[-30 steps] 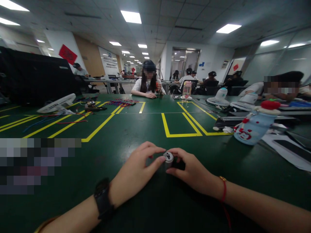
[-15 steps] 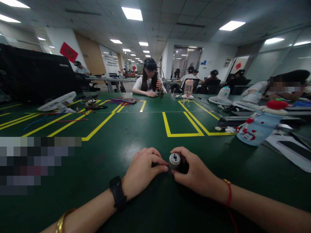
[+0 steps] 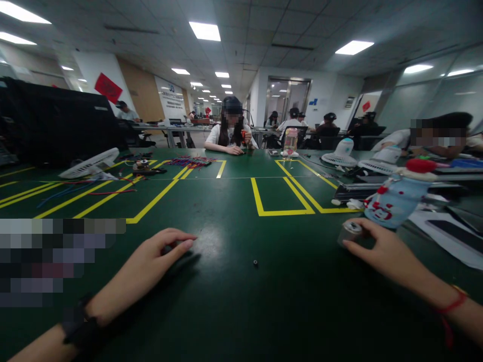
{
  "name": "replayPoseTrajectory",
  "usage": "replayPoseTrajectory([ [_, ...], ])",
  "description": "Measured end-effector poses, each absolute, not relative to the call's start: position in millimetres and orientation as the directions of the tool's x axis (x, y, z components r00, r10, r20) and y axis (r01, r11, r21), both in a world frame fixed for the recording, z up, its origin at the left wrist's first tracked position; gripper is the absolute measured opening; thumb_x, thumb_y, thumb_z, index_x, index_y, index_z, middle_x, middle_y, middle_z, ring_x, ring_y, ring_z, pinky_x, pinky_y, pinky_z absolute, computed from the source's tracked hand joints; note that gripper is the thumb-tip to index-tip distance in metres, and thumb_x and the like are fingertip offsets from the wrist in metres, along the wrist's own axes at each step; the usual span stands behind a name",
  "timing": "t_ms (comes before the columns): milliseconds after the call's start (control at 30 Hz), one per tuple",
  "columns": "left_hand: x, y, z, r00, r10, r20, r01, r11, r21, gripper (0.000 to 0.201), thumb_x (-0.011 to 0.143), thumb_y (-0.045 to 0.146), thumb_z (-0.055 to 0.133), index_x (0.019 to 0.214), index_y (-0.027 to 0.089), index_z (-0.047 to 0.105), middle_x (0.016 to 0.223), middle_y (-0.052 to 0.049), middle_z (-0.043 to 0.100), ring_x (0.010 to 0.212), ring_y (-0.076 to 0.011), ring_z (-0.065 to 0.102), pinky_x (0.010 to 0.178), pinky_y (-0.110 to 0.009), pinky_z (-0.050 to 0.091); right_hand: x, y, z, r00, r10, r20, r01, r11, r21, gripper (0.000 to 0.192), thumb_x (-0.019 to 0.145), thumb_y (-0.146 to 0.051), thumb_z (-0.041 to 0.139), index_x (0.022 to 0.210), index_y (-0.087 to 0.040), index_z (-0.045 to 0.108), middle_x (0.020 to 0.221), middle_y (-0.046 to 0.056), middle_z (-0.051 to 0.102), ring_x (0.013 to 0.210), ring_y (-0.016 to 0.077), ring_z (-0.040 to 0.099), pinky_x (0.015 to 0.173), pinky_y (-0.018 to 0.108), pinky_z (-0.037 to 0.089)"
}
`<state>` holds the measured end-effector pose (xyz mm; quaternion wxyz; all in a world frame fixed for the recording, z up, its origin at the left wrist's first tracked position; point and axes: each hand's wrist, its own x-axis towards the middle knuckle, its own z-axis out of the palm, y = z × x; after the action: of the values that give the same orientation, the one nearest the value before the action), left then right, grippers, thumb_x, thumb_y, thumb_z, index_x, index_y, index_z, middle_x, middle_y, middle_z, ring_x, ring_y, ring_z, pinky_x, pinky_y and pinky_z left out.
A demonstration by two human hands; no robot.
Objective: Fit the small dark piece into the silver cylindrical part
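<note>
My right hand grips a small silver cylindrical motor by its sides, thumb and fingers around it, near the decorated light-blue bottle. Left of centre, my left hand hovers low over the green table. Its thumb and forefinger point forward with a slight gap and nothing visible between them. Alone on the tabletop between my hands lies a tiny dark round part with a paler centre.
Yellow tape marks outlines on the table. At the left lie a white fan and a heap of coloured wires. White fans, papers and a phone are at the right. A person sits opposite.
My right hand has carried the motor from the middle to the right. My left hand has drawn away leftward. The tiny round part now shows on the table where the motor was.
</note>
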<state>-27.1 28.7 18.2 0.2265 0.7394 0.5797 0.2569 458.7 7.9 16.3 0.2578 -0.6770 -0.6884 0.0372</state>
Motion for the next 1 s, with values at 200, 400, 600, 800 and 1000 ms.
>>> replayPoseTrajectory([
  [200, -54, 31, 10, 0.053, 0.998, 0.026, 0.759, -0.058, 0.648, 0.042, 0.084, 0.06, 0.05, 0.105, 0.029, 0.067, 0.109, -0.002, 0.07, 0.103, -0.0277, 0.062, 0.087, -0.039, 0.048, 520, -2, 5, 0.122, 0.924, 0.364, 0.972, -0.038, -0.23, 0.065, 0.068, -0.065, 0.061, 0.116, -0.021, 0.056, 0.106, 0.014, 0.065, 0.092, 0.034, 0.062, 0.075, 0.048, 0.048],
  [400, -47, 34, 2, 0.069, 0.997, 0.036, 0.775, -0.076, 0.627, 0.041, 0.084, 0.06, 0.049, 0.102, 0.029, 0.069, 0.106, -0.003, 0.07, 0.099, -0.0273, 0.064, 0.085, -0.039, 0.049, 392, -4, 29, -0.295, 0.828, 0.477, 0.925, 0.373, -0.076, 0.046, 0.084, -0.05, 0.054, 0.125, -0.029, 0.051, 0.126, 0.006, 0.055, 0.117, 0.0271, 0.047, 0.094, 0.046, 0.035],
  [600, -49, 30, 5, 0.116, 0.992, 0.049, 0.781, -0.122, 0.612, 0.039, 0.085, 0.058, 0.049, 0.101, 0.028, 0.069, 0.108, -0.003, 0.068, 0.098, -0.0264, 0.063, 0.084, -0.036, 0.049, 281, 9, 18, -0.612, 0.742, 0.275, 0.704, 0.669, -0.237, 0.022, 0.091, -0.029, 0.05, 0.109, -0.03, 0.064, 0.105, 0.0, 0.064, 0.099, 0.017, 0.053, 0.086, 0.037, 0.033],
  [800, -48, 28, 8, 0.13, 0.99, 0.061, 0.765, -0.139, 0.629, 0.037, 0.087, 0.056, 0.049, 0.103, 0.028, 0.068, 0.109, -0.003, 0.067, 0.101, -0.0261, 0.061, 0.089, -0.038, 0.047, 359, 18, 46, -0.441, 0.82, 0.366, 0.823, 0.532, -0.199, 0.025, 0.091, -0.034, 0.047, 0.102, -0.024, 0.067, 0.1, 0.004, 0.067, 0.093, 0.019, 0.058, 0.083, 0.037, 0.041],
  [1000, -44, 28, 6, 0.146, 0.987, 0.06, 0.766, -0.151, 0.625, 0.036, 0.086, 0.054, 0.051, 0.103, 0.028, 0.069, 0.111, -0.004, 0.067, 0.101, -0.0264, 0.061, 0.088, -0.038, 0.048, 478, -1, 65, 0.114, 0.947, 0.302, 0.979, -0.056, -0.195, 0.03, 0.084, -0.042, 0.052, 0.095, -0.024, 0.072, 0.101, 0.008, 0.069, 0.089, 0.0243, 0.063, 0.078, 0.037, 0.046],
])
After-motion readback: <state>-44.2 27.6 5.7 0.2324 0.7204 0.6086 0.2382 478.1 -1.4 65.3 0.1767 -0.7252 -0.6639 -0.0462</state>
